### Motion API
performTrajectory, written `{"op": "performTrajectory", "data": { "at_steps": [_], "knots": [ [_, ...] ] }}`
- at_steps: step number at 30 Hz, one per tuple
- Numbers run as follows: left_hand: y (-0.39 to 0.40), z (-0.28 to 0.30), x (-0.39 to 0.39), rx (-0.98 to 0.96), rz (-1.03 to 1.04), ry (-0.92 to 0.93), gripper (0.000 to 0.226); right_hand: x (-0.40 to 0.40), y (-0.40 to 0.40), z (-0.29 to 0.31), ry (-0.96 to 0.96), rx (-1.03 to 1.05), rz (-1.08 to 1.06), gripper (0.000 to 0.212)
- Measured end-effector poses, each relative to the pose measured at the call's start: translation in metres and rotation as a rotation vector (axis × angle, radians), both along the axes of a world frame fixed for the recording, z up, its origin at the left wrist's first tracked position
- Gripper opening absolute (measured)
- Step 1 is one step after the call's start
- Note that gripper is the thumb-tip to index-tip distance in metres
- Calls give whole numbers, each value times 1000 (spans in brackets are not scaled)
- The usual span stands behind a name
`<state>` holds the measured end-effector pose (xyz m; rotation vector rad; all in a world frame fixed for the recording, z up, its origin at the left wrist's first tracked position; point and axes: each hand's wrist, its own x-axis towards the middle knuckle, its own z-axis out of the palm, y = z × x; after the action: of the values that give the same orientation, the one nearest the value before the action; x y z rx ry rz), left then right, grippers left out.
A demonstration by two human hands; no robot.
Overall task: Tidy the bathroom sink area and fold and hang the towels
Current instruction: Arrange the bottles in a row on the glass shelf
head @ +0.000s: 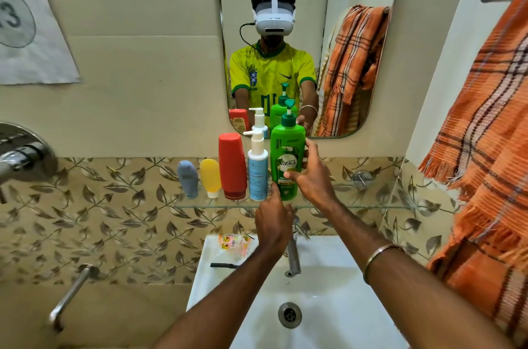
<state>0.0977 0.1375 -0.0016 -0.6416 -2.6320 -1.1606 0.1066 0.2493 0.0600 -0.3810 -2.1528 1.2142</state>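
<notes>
Standing upright on the glass shelf (371,206), a row of bottles is seen from left to right: a grey tube (187,178), a yellow tube (210,176), a red bottle (232,166), a white pump bottle (257,167) and, last, the green shampoo bottle (286,161), which stands just beside the white one.

The long axis of the green bottle runs vertically, its pump head uppermost, the spout turned to the right and the label faced toward the near side. Its base appears to rest on the shelf, though the contact is partly hidden by the hands.

The left hand (273,221) is placed below and just near of the bottle's foot, its fingers loosely curled and reaching the lower left edge; whether anything is truly gripped there cannot be told. The right hand (313,174) is the closer one: it is wrapped around the bottle's right side, thumb across the front label and fingers behind, so the bottle is held.

The bottle lies directly far of both hands, so any final adjustment is judged to be a small slide or twist along the shelf. The orange plaid towel (485,126) hangs at the far right, untouched.
</notes>
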Motion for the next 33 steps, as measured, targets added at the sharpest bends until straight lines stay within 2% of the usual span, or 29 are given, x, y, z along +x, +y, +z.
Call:
{"op": "performTrajectory", "data": {
  "at_steps": [5,10,20,27,33],
  "knots": [
    [-1,1,5,1,1,10,67,2,1,1,-5,8,10,92],
    [-7,4,15,68,-1,40,62,16,-2,-3,-23,-1,11,105],
    [-21,23,30,103,-81,107,59,58,-17,7,-23,8,-100,115],
    [-41,31,60,183,-222,134,68,105,-47,27,35,46,-262,100],
    [-35,43,101,275,-387,99,59,166,-81,57,91,173,-393,82]
  ]
}}
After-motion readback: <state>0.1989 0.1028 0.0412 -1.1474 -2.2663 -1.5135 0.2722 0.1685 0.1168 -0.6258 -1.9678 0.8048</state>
